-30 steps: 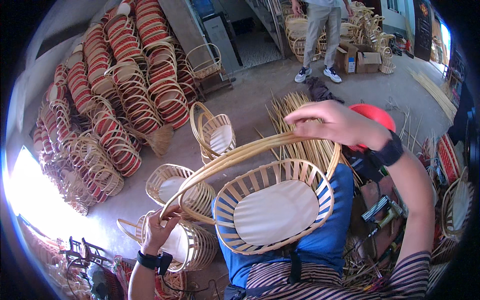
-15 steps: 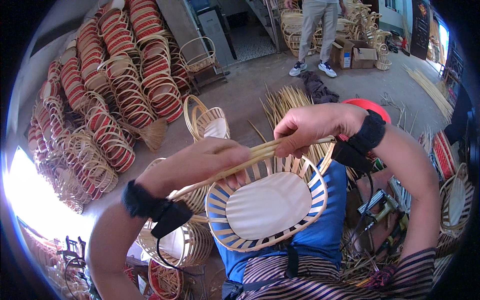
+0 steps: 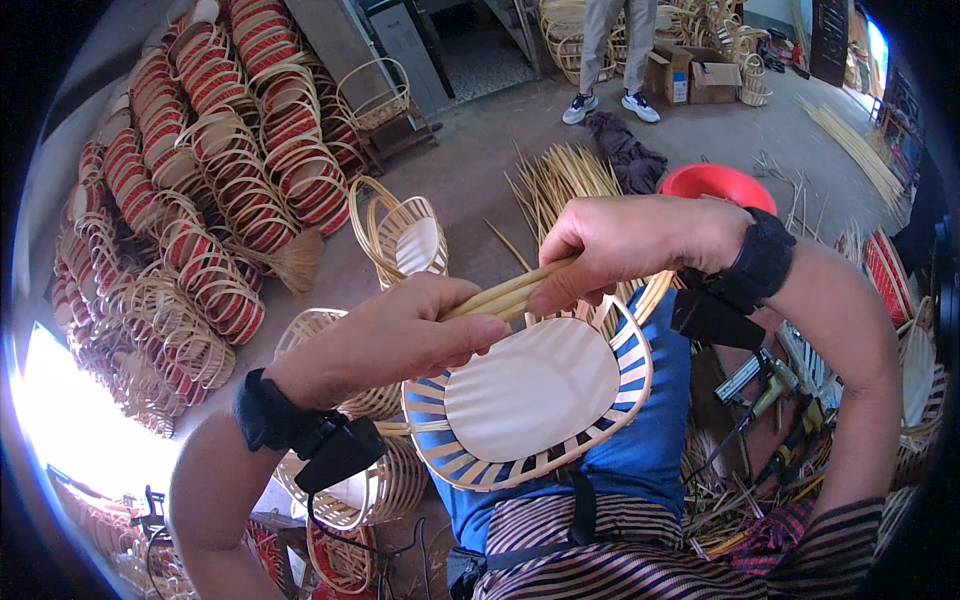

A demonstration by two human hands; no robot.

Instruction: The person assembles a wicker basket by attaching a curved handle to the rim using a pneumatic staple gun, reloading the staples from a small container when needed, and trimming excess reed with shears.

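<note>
An oval woven basket (image 3: 528,388) with a pale flat base and slatted bamboo sides rests on my lap. Several pale cane strips (image 3: 507,293) arch over its far side like a handle. My left hand (image 3: 395,322) is closed round them at the left, its thumb lying along the near side. A short way to the right, my right hand (image 3: 640,240) pinches the same strips between thumb and fingers. Where the strips meet the basket is partly hidden by my hands.
Handled baskets (image 3: 412,240) stand on the floor ahead and to my left. Stacks of red-banded baskets (image 3: 215,150) fill the far left. A red basin (image 3: 715,184) and loose canes (image 3: 565,185) lie beyond my right hand. Tools (image 3: 775,385) sit at my right; someone stands farther off.
My left hand has turned, so its thumb now shows along the near side of the strips. My right hand keeps its pinch. The whole view has shifted slightly.
</note>
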